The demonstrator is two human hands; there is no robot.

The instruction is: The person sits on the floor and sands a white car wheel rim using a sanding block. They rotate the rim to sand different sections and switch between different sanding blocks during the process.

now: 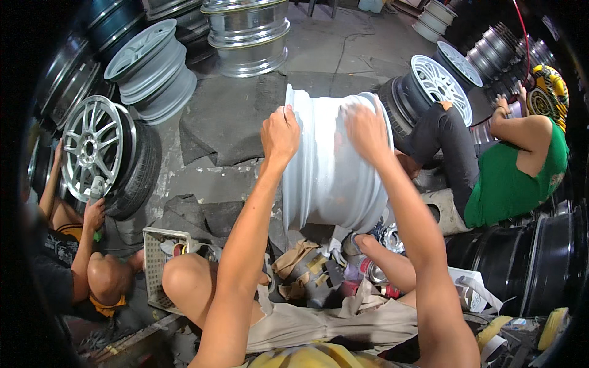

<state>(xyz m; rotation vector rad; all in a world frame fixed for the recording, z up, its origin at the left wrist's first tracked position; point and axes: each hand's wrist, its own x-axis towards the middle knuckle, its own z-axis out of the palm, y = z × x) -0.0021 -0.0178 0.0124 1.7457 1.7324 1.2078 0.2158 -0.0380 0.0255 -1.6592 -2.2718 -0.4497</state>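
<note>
With the crate (154, 264) at its near left, steady the rim (331, 172) with the left hand (281, 133), fingers clamped on its left edge; sweep the right hand (368, 130) evenly: blurred, its fingers' state unclear.

A wheel workshop, shown by stacked rims (248, 52) and a black tire (147, 168).

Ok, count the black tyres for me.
2 in view: the left tyre behind the silver wheel; the right tyre, partly hidden, just beyond the grey rim under your hands. Others may be hidden.
</note>
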